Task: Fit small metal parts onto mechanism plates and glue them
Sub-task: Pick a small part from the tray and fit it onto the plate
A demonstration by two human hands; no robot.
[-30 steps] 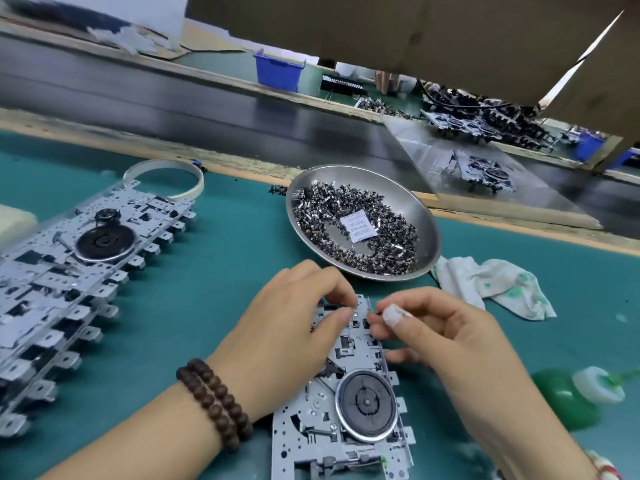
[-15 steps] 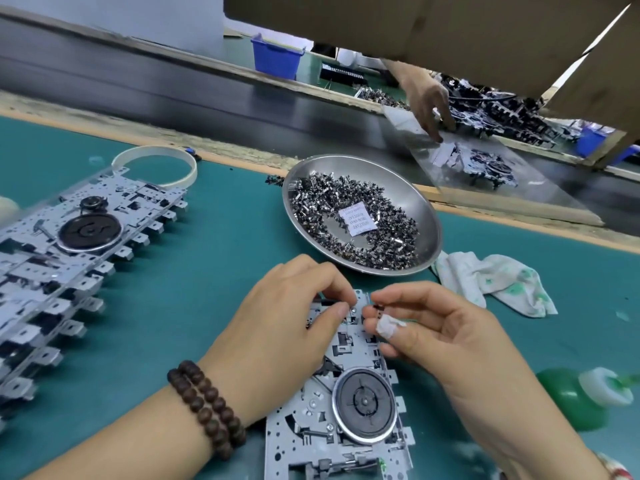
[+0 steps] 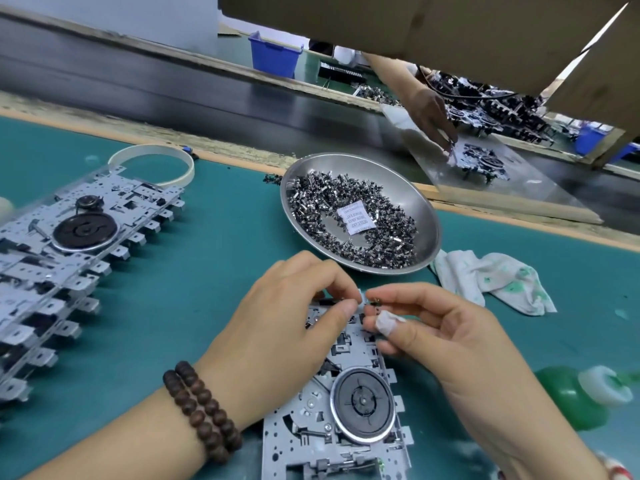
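Across the conveyor a second person's hand [image 3: 431, 114] has reached down to a mechanism on the clear sheet, while both near hands have barely shifted on the plate. At the left of the bench [image 3: 180, 292] lies an overlapping row of mechanism plates [image 3: 69, 251], with a ring of tape [image 3: 152, 164] behind it. Next, the left hand [image 3: 287, 327] curls over the top end of the mechanism plate [image 3: 346, 410] being worked, its fingers [image 3: 346, 308] pressing there to steady it. Beyond sits the steel dish [image 3: 427, 216] of small metal parts, a desiccant sachet [image 3: 356, 217] on the heap. The right hand [image 3: 446, 337] pinches one small metal part [image 3: 375, 302] between bandaged thumb and forefinger, just beside the left fingertips at the plate's top edge. To seat it well, keep the plate pinned flat, line the part squarely over its slot, then press straight down; tilting risks a jam. Farther right lie a stained rag [image 3: 491, 278] and the green glue bottle [image 3: 575, 396], within reach for gluing
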